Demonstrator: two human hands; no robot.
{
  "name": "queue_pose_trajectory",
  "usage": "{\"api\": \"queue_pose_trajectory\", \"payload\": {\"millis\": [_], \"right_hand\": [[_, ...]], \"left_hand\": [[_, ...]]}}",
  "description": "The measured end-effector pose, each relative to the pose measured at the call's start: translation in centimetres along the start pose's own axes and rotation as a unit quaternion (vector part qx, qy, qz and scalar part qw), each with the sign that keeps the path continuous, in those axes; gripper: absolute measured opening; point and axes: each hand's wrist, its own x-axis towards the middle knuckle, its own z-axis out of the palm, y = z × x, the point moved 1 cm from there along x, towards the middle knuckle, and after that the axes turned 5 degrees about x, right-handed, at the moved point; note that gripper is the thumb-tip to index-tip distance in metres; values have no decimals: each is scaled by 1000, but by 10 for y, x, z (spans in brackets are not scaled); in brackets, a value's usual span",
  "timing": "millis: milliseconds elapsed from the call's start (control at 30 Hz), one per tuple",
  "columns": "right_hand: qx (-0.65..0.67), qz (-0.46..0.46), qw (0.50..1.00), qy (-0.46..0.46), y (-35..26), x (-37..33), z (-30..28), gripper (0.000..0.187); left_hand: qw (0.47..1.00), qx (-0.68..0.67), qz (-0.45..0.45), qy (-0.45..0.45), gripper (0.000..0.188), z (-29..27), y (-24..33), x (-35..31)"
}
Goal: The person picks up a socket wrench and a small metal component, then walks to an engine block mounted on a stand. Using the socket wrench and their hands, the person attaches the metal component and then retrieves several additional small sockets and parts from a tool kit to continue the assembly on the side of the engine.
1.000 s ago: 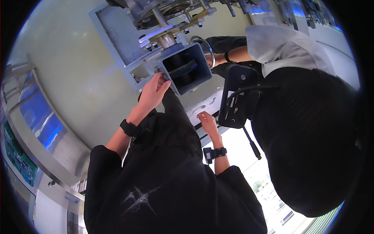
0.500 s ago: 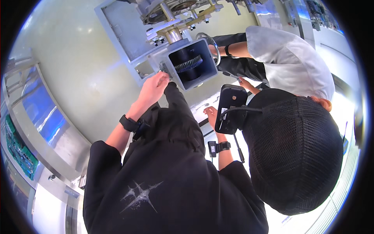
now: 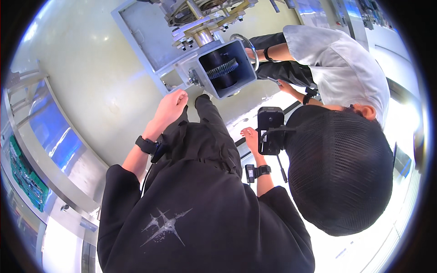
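Note:
A grey metal gear housing (image 3: 200, 61) stands open, with a black toothed gear (image 3: 222, 68) inside it. My left hand (image 3: 170, 107), a black watch on its wrist, hovers just below the housing's lower left corner with fingers curled and nothing seen in them. My right hand (image 3: 250, 135) hangs lower, beside my black trouser leg (image 3: 214, 127), fingers loosely apart and empty. A black band with a small device sits on that wrist. A co-worker in a light grey shirt (image 3: 337, 59) has a hand on the round handwheel (image 3: 243, 43) behind the housing.
The housing belongs to a machine with brass and steel parts (image 3: 205, 18) on a grey base plate (image 3: 141, 32). A head in a black mesh cap (image 3: 339, 173) with a black camera unit (image 3: 270, 129) fills the right. Blue-panelled cabinets (image 3: 50, 136) line the left.
My left hand has come off the housing's edge and dropped slightly. The mesh-capped head has slid lower and right, uncovering the co-worker at the handwheel. The gear inside shows more plainly.

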Motion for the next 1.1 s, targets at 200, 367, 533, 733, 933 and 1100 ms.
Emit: {"api": "queue_pose_trajectory", "payload": {"millis": [200, 367, 533, 733, 933, 1100], "right_hand": [[-49, 1, 998, 34, -7, -12, 10, 20], [-13, 7, 999, 47, -16, -18, 20, 21], [-7, 59, 996, 66, -9, -28, 19, 21], [75, 76, 991, 78, 29, -32, 26, 21], [72, 144, 985, 65, 61, -56, 33, 25], [91, 196, 973, 85, 56, -62, 39, 24]], "left_hand": [[996, 82, 23, 10, 20, 1, -14, -12], [971, 232, 38, -35, 20, -2, -39, -17], [953, 292, -7, -85, 21, -7, -67, -28], [935, 323, -84, -120, 29, -13, -106, -38], [941, 261, -173, -132, 34, -14, -153, -53], [951, 205, -200, -117, 34, -17, -183, -61]]}}
